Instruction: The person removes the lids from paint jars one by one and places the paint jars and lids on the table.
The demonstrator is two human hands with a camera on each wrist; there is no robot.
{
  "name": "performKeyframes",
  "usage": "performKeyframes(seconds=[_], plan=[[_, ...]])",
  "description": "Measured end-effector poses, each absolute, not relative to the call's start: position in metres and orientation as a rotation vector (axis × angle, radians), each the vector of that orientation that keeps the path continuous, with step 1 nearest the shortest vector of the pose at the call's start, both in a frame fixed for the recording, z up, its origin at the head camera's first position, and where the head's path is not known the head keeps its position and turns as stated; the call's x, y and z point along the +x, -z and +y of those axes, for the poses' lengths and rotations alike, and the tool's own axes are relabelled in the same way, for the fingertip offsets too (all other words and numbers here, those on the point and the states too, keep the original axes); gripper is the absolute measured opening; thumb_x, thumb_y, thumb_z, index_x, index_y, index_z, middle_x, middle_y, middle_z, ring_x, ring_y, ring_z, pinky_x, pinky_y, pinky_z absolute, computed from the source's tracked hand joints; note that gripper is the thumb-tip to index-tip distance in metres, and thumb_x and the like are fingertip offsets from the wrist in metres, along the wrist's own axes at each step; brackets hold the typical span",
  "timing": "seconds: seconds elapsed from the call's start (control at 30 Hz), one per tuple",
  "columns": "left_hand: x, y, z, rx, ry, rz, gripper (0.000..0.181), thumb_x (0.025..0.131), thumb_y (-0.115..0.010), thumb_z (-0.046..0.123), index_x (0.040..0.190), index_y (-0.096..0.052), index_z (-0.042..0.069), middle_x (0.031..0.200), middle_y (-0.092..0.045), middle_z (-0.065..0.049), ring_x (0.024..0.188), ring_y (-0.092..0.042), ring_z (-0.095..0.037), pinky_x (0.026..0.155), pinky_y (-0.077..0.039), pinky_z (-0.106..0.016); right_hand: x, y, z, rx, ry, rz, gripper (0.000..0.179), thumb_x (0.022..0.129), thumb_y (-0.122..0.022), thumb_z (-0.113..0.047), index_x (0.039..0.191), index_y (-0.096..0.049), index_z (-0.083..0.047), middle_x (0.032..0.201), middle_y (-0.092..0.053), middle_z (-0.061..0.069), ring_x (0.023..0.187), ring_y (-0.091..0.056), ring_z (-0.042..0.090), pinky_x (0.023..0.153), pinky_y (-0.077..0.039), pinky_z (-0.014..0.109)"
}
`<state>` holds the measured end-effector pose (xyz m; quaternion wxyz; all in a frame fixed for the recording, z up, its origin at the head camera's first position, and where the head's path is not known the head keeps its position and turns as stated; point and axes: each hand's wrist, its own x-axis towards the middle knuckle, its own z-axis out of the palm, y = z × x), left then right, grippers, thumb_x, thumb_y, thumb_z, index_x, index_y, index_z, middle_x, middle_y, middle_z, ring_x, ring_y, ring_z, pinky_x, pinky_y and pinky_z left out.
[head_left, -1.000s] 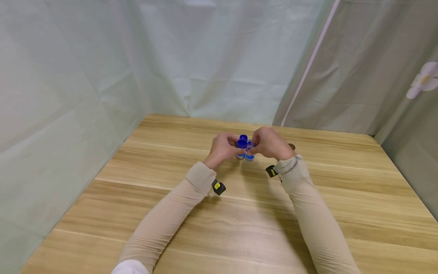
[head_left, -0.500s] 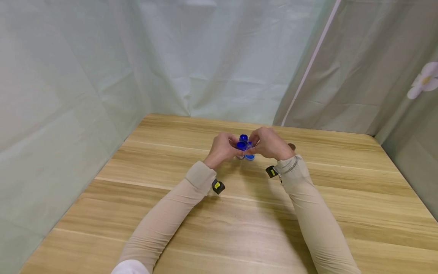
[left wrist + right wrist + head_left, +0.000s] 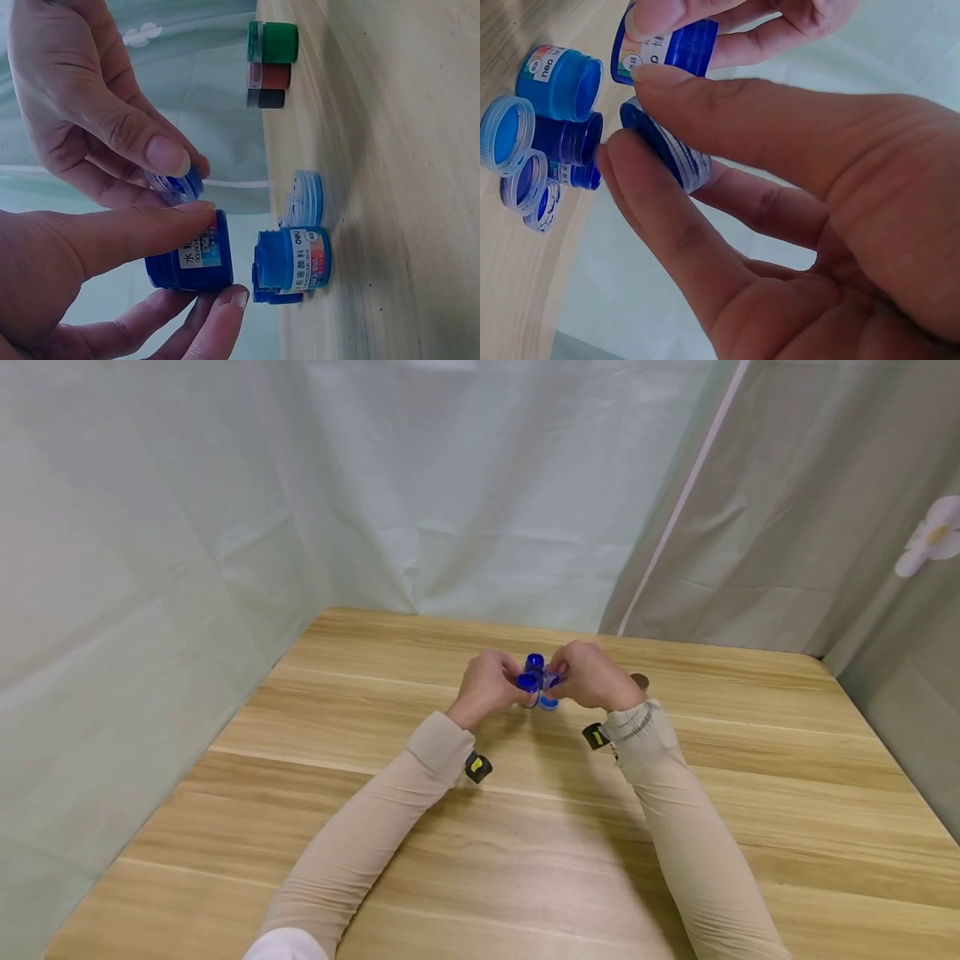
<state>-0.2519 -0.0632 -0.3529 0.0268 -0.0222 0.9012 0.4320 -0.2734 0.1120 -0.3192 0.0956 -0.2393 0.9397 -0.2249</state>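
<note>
My left hand (image 3: 486, 689) grips a dark blue paint jar (image 3: 216, 271), thumb on one side and fingers on the other. The jar is uncapped and tilted, its open mouth showing blue in the head view. Close beside it, my right hand (image 3: 596, 677) pinches a clear screw lid (image 3: 681, 154) smeared with blue between thumb and fingertips. Past the held jar stand an uncapped light blue paint jar (image 3: 568, 84) and darker blue jars (image 3: 576, 141). Several clear lids (image 3: 507, 136) with blue inside stand on edge against them.
Farther right on the wooden table (image 3: 480, 860) is a row of capped paint jars: green (image 3: 280, 43), brown (image 3: 277, 76) and black (image 3: 271, 98). In the head view the right hand mostly hides them. Pale curtains (image 3: 487, 485) hang behind the table and at its sides.
The held jar has come slightly lower and tilted more between the hands. The lid in my right hand now shows more plainly beside it; both forearms have hardly moved.
</note>
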Motion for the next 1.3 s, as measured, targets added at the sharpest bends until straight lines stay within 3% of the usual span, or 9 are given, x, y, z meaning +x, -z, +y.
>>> performKeyframes(seconds=[0.17, 0.43, 0.6, 0.9, 1.07, 1.3], plan=[[-0.253, 0.356, -0.063, -0.053, -1.286, 2.823, 0.028, 0.071, -0.094, 0.014, 0.089, -0.074, 0.008, 0.094, -0.076, -0.006, 0.084, -0.069, -0.021, 0.070, -0.053, -0.031, -0.273, 0.321, 0.110, -0.700, 0.640, 2.779, 0.024, 0.086, -0.082, -0.012, 0.105, -0.074, 0.000, 0.102, -0.072, 0.015, 0.090, -0.067, 0.026, 0.080, -0.057, 0.039], [-0.253, 0.359, -0.063, 0.002, -1.157, 2.893, 0.025, 0.065, -0.096, 0.012, 0.080, -0.077, 0.007, 0.084, -0.076, -0.006, 0.073, -0.062, -0.019, 0.063, -0.045, -0.028, -0.273, 0.321, 0.109, -0.691, 0.570, 2.762, 0.022, 0.082, -0.087, -0.013, 0.096, -0.076, 0.000, 0.093, -0.075, 0.011, 0.076, -0.062, 0.018, 0.066, -0.052, 0.030], [-0.253, 0.362, -0.063, 0.023, -1.146, 2.859, 0.029, 0.065, -0.096, 0.009, 0.082, -0.073, 0.005, 0.088, -0.073, -0.007, 0.077, -0.059, -0.019, 0.066, -0.047, -0.029, -0.274, 0.323, 0.108, -0.693, 0.572, 2.747, 0.030, 0.080, -0.087, -0.008, 0.104, -0.073, 0.004, 0.097, -0.075, 0.015, 0.082, -0.066, 0.021, 0.074, -0.056, 0.034], [-0.256, 0.369, -0.062, -0.027, -1.149, 2.811, 0.037, 0.063, -0.098, 0.009, 0.087, -0.071, 0.005, 0.094, -0.072, -0.007, 0.086, -0.063, -0.022, 0.075, -0.053, -0.033, -0.277, 0.329, 0.108, -0.652, 0.546, 2.722, 0.024, 0.082, -0.084, -0.008, 0.100, -0.072, 0.003, 0.088, -0.070, 0.010, 0.071, -0.058, 0.017, 0.059, -0.048, 0.025], [-0.257, 0.371, -0.060, -0.068, -1.122, 2.784, 0.040, 0.063, -0.099, 0.012, 0.090, -0.071, 0.007, 0.097, -0.071, -0.006, 0.089, -0.064, -0.022, 0.079, -0.055, -0.034, -0.277, 0.333, 0.108, -0.561, 0.545, 2.702, 0.025, 0.083, -0.084, -0.010, 0.100, -0.070, 0.002, 0.091, -0.069, 0.009, 0.074, -0.060, 0.018, 0.061, -0.051, 0.025], [-0.260, 0.376, -0.057, -0.089, -1.067, 2.778, 0.039, 0.061, -0.100, 0.013, 0.087, -0.070, 0.008, 0.094, -0.071, -0.005, 0.084, -0.063, -0.020, 0.072, -0.051, -0.032, -0.278, 0.340, 0.106, -0.576, 0.494, 2.696, 0.019, 0.080, -0.086, -0.009, 0.083, -0.069, -0.001, 0.075, -0.064, 0.002, 0.066, -0.055, 0.014, 0.057, -0.047, 0.024]])
